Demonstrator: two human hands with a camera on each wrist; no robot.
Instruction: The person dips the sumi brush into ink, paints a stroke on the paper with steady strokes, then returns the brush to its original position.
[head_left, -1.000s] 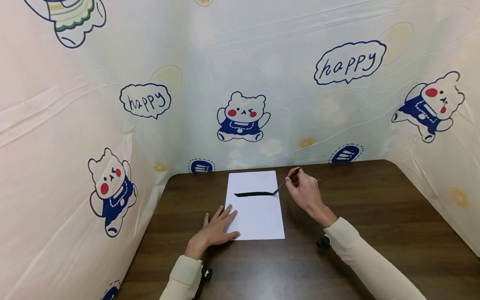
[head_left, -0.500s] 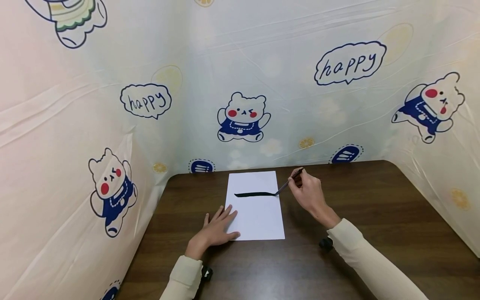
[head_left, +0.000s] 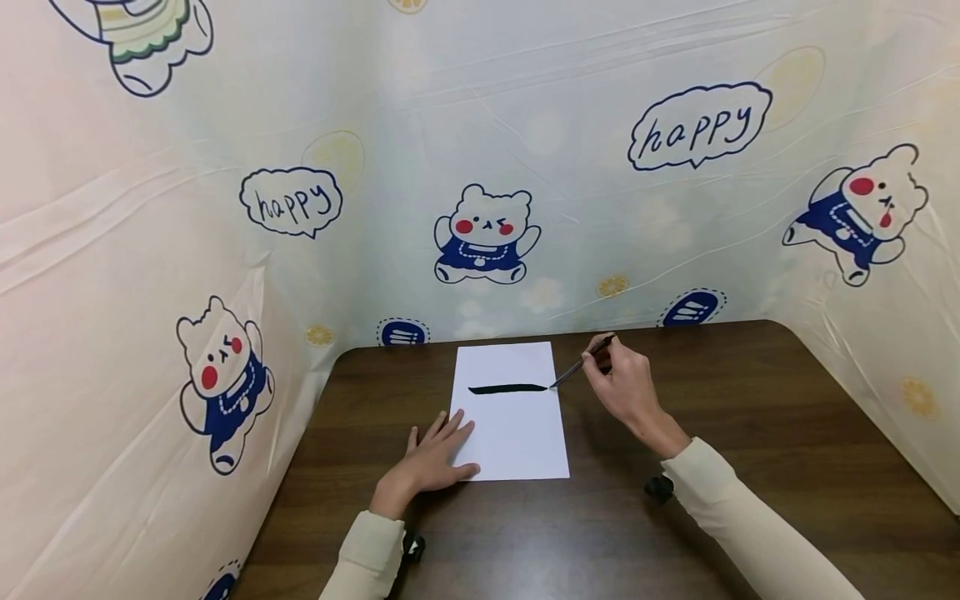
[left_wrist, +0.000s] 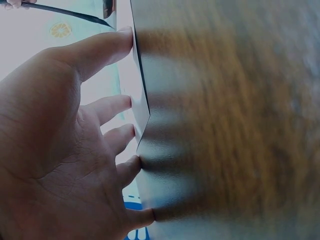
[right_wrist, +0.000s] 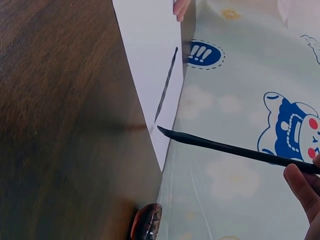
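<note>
A white sheet of paper (head_left: 517, 442) lies on the dark wooden table, with one thick black stroke (head_left: 510, 388) running across its upper half. My left hand (head_left: 429, 463) rests on the sheet's lower left edge, fingers spread. In the left wrist view its fingertips (left_wrist: 126, 39) press at the paper's edge. Right of the sheet, my right hand (head_left: 624, 385) pinches a slim black brush (right_wrist: 225, 147) by its upper shaft. The brush slants down to the left, and its tip sits just past the stroke's right end, near the paper's right edge.
A glossy dark reddish-brown object (right_wrist: 146, 222) lies by the table's far edge in the right wrist view. Patterned cloth (head_left: 487, 125) with bears and "happy" bubbles hangs behind and along both sides of the wooden table (head_left: 750, 400).
My right hand has shifted slightly right with the brush, and the tip has come away from the stroke's end. My left hand and the paper stay in place.
</note>
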